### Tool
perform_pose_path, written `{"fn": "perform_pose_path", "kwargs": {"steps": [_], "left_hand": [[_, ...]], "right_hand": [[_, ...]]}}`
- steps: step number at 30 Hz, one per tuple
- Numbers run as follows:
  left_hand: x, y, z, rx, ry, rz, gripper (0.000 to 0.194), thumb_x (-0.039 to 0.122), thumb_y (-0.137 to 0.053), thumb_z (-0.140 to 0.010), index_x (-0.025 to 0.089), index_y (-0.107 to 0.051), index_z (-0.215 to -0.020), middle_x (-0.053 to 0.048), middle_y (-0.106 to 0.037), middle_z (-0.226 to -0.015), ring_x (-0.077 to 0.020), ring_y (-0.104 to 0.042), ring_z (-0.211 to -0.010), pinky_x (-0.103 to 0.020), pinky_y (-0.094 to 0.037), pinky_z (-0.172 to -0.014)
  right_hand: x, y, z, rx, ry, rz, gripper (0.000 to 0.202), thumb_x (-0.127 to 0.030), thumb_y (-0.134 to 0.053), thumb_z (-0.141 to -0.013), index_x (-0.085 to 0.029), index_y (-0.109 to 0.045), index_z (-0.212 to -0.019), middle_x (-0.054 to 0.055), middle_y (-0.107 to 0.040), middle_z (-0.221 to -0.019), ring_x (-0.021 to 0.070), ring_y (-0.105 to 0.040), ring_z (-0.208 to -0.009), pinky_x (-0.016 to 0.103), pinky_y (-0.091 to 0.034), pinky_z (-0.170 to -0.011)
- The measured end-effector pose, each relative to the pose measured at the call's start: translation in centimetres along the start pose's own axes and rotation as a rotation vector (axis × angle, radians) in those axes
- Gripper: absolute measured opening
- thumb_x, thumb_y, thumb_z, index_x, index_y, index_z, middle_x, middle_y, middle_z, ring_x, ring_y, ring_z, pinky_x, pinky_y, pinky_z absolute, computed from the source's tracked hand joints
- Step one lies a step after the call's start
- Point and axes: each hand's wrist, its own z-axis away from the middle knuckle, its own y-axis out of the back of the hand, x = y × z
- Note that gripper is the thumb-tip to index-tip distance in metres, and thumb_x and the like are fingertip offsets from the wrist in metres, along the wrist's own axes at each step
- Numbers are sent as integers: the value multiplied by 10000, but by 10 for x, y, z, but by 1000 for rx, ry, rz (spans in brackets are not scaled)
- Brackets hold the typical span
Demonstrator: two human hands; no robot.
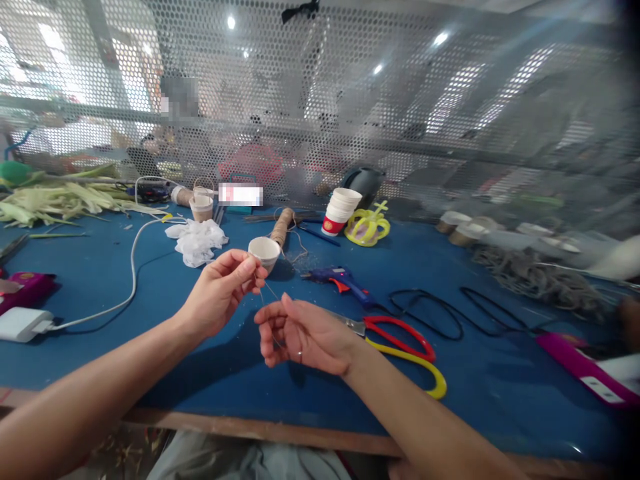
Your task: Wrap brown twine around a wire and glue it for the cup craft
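My left hand point(225, 287) is closed, thumb and fingertips pinching a thin twine point(271, 289). Just beyond those fingertips is a small white paper cup point(264, 249); whether they touch it I cannot tell. My right hand point(305, 333), a ring on one finger, is loosely curled lower and to the right. The twine runs across to its thumb and fingers, and a strand passes by the curled fingers. Behind the cup lies a spool of brown twine point(283, 225). Scissors with red and yellow handles point(400, 340) lie partly under my right wrist.
A blue glue gun point(345, 283) with a black cord lies right of centre. Farther back are stacked paper cups point(341, 212), a yellow crown-shaped piece point(367, 227) and white crumpled material point(197, 240). A white charger point(25, 325) and cable lie left; grey cord point(540, 277) heaps right.
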Motion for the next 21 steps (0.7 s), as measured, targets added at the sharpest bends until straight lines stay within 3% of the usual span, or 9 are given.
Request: {"fn": "perform_pose_path", "kwargs": {"steps": [6,11,21], "left_hand": [[0,0,0,19,-75,-6,149,243,-681,-671,146,-568,-677,11,-625,-620,-71,-551,-564,-186,-443,-552],[-1,-1,1,37,-104,-31,132,236,-663,-688,150,-564,-682,16,-613,-616,-74,-548,-566,-203,-445,-577],[-1,-2,3,41,-157,-62,103,223,-642,-711,150,-574,-688,17,-611,-634,-77,-558,-591,-203,-461,-587]], "right_hand": [[1,-2,-1,81,27,-28,336,-430,-495,-824,-123,-628,-788,8,-620,-634,104,-615,-580,241,-487,-579],[5,-2,-4,101,70,-53,241,-365,-633,-737,-124,-630,-752,-13,-619,-604,100,-607,-548,230,-485,-540],[7,-8,-5,167,150,-102,234,-303,-734,-637,-136,-570,-621,-53,-552,-485,60,-510,-439,196,-414,-475]]}}
